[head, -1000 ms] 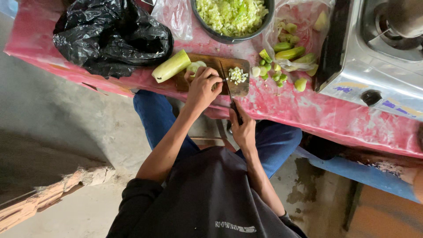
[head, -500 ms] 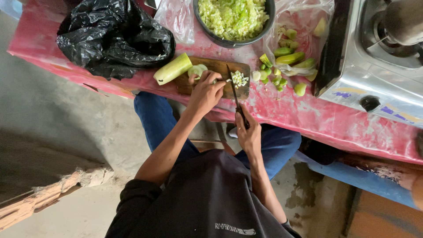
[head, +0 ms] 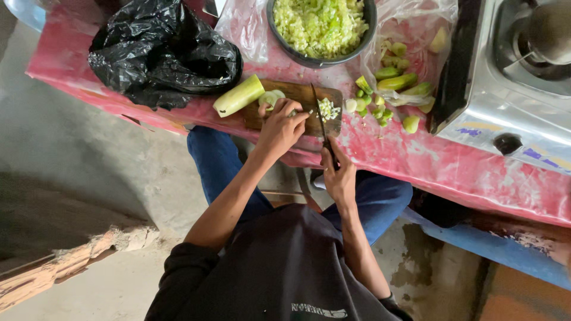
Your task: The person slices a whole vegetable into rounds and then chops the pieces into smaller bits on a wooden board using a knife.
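Observation:
My left hand presses pale green vegetable slices onto a small wooden cutting board at the table's near edge. My right hand grips the handle of a dark knife whose blade lies across the board, just right of my left fingers. A small heap of chopped pieces sits on the board right of the blade. A long pale green vegetable lies off the board's left end.
A dark bowl of chopped green vegetable stands behind the board. A clear plastic bag with green pieces lies right of it, a black plastic bag at left, a metal gas stove at far right. Red cloth covers the table.
The knife blade has shifted left along the board toward my left fingers, and the chopped heap now lies right of it. My left hand stays on the slices.

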